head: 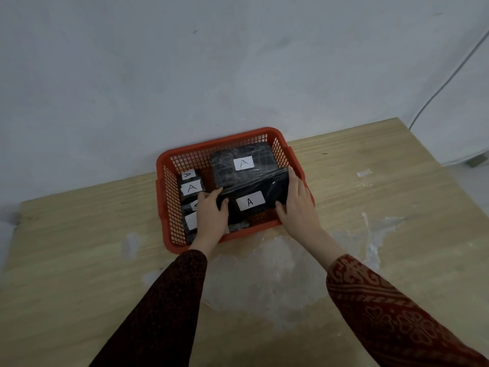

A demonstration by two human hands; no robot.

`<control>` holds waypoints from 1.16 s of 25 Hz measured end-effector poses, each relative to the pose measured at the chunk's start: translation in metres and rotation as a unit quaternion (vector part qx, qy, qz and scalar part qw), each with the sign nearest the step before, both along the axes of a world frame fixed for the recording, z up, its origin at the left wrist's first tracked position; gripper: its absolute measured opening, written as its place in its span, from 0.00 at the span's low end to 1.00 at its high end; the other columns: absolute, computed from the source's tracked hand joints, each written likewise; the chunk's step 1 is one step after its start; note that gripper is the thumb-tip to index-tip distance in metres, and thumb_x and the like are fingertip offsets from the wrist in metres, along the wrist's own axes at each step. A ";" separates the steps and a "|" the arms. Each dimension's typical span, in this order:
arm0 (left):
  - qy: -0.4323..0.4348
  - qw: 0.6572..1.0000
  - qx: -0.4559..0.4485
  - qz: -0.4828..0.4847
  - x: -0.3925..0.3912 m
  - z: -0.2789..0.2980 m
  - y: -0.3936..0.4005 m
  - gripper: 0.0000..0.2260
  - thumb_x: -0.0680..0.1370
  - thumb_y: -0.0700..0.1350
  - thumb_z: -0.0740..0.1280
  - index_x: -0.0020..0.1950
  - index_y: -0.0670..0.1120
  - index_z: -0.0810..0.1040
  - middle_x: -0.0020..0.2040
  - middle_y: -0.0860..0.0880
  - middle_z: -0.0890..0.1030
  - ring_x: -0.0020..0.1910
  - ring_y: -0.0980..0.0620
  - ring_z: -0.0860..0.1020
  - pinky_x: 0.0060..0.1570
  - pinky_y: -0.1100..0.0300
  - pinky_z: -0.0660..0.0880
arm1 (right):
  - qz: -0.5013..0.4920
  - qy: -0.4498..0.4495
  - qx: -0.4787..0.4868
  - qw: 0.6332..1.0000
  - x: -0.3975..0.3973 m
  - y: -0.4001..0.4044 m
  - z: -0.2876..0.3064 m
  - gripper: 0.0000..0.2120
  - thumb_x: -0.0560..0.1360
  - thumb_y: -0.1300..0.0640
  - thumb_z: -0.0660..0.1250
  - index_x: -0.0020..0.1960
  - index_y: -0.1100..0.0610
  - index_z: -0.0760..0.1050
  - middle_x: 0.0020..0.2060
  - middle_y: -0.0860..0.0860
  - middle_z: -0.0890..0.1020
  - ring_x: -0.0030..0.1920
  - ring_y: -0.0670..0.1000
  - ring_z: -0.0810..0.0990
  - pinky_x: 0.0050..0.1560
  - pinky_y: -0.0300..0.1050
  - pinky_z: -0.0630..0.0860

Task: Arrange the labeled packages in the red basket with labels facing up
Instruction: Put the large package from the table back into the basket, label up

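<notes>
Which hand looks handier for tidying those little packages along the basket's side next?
Probably the left hand. It grips the near-left end of the big package right beside the small packages along the red basket's left wall, partly covering them. The right hand is across the big package.

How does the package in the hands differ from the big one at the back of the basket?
The held package is gripped at both ends by the left hand and right hand; the back package lies free. The held package sits tilted, overlapping the back package's near edge; the back one lies flat. The held one's label is wider. Both are dark, plastic-wrapped, marked A, labels up, inside the red basket.
</notes>
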State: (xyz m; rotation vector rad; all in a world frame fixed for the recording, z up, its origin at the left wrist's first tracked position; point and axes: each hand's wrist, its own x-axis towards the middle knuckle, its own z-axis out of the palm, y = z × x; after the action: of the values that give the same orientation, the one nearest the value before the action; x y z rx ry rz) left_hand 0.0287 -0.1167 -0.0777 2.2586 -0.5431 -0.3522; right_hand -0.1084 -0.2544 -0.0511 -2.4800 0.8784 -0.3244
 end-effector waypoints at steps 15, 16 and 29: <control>0.029 0.995 0.063 -0.069 0.000 -0.004 0.004 0.35 0.68 0.48 0.76 0.70 0.45 0.65 0.66 0.41 0.70 0.64 0.44 0.71 0.59 0.57 0.67 | 0.028 0.167 -0.040 0.985 0.006 -0.005 -0.005 0.23 0.78 0.53 0.59 0.71 0.59 0.62 0.70 0.63 0.63 0.66 0.62 0.64 0.63 0.54 0.68; 0.026 0.995 0.068 -0.073 0.001 -0.005 0.004 0.35 0.67 0.48 0.77 0.69 0.45 0.65 0.66 0.41 0.70 0.63 0.43 0.71 0.59 0.56 0.68 | 0.032 0.182 -0.042 0.982 0.007 -0.007 -0.005 0.23 0.79 0.52 0.59 0.71 0.59 0.63 0.70 0.63 0.64 0.66 0.62 0.64 0.64 0.54 0.67; -0.131 0.964 0.215 -0.088 -0.002 -0.003 -0.010 0.19 0.69 0.52 0.75 0.50 0.39 0.82 0.57 0.43 0.73 0.55 0.45 0.73 0.48 0.54 0.74 | 0.109 0.324 0.011 0.940 0.024 0.005 -0.007 0.28 0.79 0.42 0.51 0.67 0.62 0.68 0.69 0.65 0.68 0.69 0.64 0.66 0.70 0.57 0.65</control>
State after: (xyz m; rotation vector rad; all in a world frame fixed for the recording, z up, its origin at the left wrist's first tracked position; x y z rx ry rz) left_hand 0.0270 -0.1272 -0.0808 2.7060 -0.8788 -0.2806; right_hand -0.0849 -0.2490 -0.0585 -2.6577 0.8143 0.6113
